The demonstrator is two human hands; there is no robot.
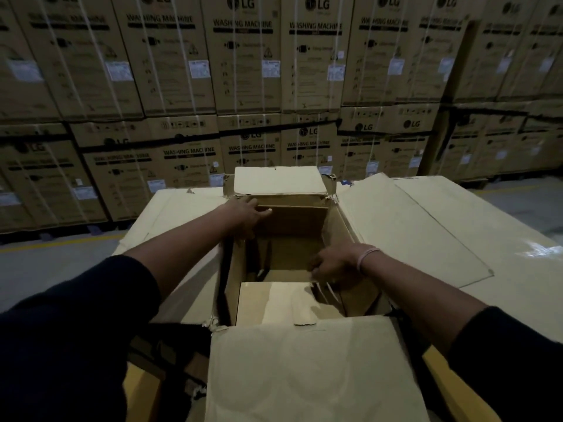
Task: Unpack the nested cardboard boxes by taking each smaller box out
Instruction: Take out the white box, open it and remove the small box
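Hands (246,213) gripping inner box (292,220) rim, inside outer box (396,226)

The stacked cartons (243,56) along the back wall each carried the brand "LG" near the top, with "WASHING MACHINE" printed in bold beneath it. White stickers (199,68) on their faces were too blurred to read. The opened boxes in front bore no legible print.
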